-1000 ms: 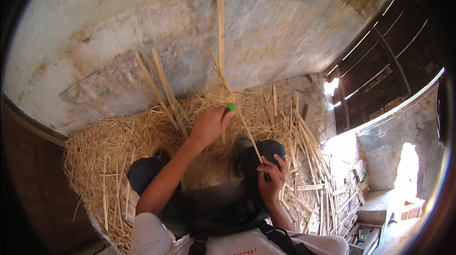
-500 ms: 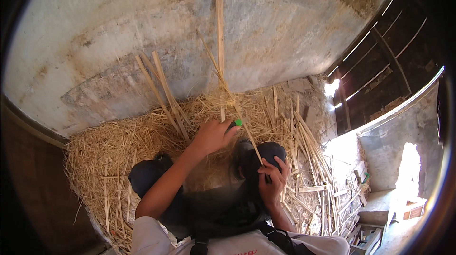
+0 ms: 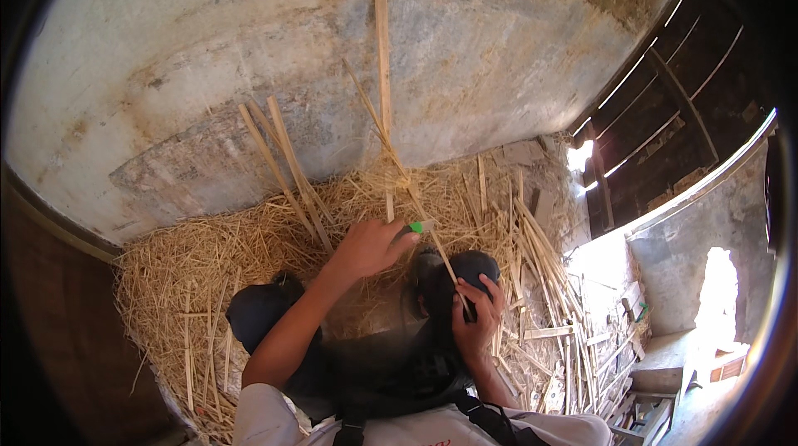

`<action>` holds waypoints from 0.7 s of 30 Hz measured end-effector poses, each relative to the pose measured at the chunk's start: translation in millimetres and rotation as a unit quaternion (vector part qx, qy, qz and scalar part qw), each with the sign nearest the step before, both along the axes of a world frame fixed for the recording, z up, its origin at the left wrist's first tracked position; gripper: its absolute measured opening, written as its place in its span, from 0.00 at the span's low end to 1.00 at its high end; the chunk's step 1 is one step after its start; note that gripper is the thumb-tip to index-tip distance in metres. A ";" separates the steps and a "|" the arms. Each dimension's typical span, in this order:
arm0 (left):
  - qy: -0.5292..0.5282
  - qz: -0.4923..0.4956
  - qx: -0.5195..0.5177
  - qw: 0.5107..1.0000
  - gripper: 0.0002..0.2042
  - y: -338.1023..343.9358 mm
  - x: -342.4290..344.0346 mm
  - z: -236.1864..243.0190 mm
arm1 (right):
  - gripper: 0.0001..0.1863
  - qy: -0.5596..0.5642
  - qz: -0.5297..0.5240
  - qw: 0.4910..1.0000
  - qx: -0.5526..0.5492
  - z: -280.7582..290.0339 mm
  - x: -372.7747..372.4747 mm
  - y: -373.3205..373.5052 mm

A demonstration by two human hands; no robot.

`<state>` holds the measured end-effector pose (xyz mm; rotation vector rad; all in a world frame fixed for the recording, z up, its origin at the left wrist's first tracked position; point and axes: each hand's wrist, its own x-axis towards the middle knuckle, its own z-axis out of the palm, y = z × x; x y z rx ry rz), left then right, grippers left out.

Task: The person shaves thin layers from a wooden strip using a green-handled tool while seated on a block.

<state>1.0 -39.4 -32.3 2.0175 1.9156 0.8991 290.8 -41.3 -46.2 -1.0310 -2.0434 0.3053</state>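
Note:
My left hand point(image 3: 370, 246) is closed round a green-and-dark-handled blade point(image 3: 415, 228), which lies at the long, thin bamboo strip point(image 3: 439, 242). My right hand point(image 3: 478, 313) grips the strip's lower end beside my right knee point(image 3: 474, 266). The strip slants up toward the wall, with pale curled shavings point(image 3: 403, 180) along its upper part. Behind it an upright slat point(image 3: 382, 55) leans on the wall. What lies under my right fingers is partly hidden.
Straw-like shavings point(image 3: 191, 263) surround my legs. Several slats point(image 3: 278, 134) lean on the stained wall point(image 3: 208, 55) at the left; more strips point(image 3: 544, 280) lie heaped at the right. Dark boards point(image 3: 682, 97) with bright gaps and a bright jagged opening point(image 3: 715, 296) are farther right.
My left hand and the blade have moved down along the strip, toward my right hand. My right hand stays about where it was on the strip.

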 end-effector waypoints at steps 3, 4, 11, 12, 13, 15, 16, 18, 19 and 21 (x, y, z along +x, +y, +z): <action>-0.008 -0.010 0.002 1.000 0.28 -2.1 -0.4 -3.4 | 0.12 -0.013 0.000 1.000 0.002 6.2 -1.3 -0.5; -0.009 -0.006 0.002 1.000 0.28 -1.6 -1.2 -4.5 | 0.12 -0.002 0.003 1.000 -0.007 5.8 -0.8 -0.3; -0.100 -0.013 0.064 0.993 0.26 -1.7 1.2 16.0 | 0.11 0.057 0.022 0.998 -0.015 7.7 18.6 5.7; -0.159 -0.029 0.074 0.984 0.24 -1.1 4.3 17.0 | 0.12 0.068 0.024 0.997 -0.010 8.2 19.6 5.3; -0.218 -0.044 0.083 0.971 0.21 -0.3 7.8 17.9 | 0.12 0.069 0.037 0.997 -0.007 9.5 19.7 4.1; -0.316 -0.064 0.063 0.945 0.18 0.3 13.0 18.9 | 0.12 0.070 0.062 0.996 -0.001 14.2 20.0 1.4; -0.356 -0.066 0.033 0.932 0.18 -0.6 15.2 19.1 | 0.13 0.064 0.074 0.995 -0.012 17.0 19.0 -0.6; -0.419 -0.066 -0.011 0.906 0.15 -0.2 16.6 20.2 | 0.15 0.051 0.095 0.994 -0.035 23.2 15.5 -6.9; -0.442 -0.061 -0.025 0.894 0.14 0.1 16.3 20.9 | 0.17 0.049 0.084 0.993 -0.072 25.9 13.7 -10.8; -0.474 -0.054 -0.031 0.878 0.10 -1.0 16.0 21.2 | 0.20 0.045 0.065 0.986 -0.147 29.3 11.1 -18.6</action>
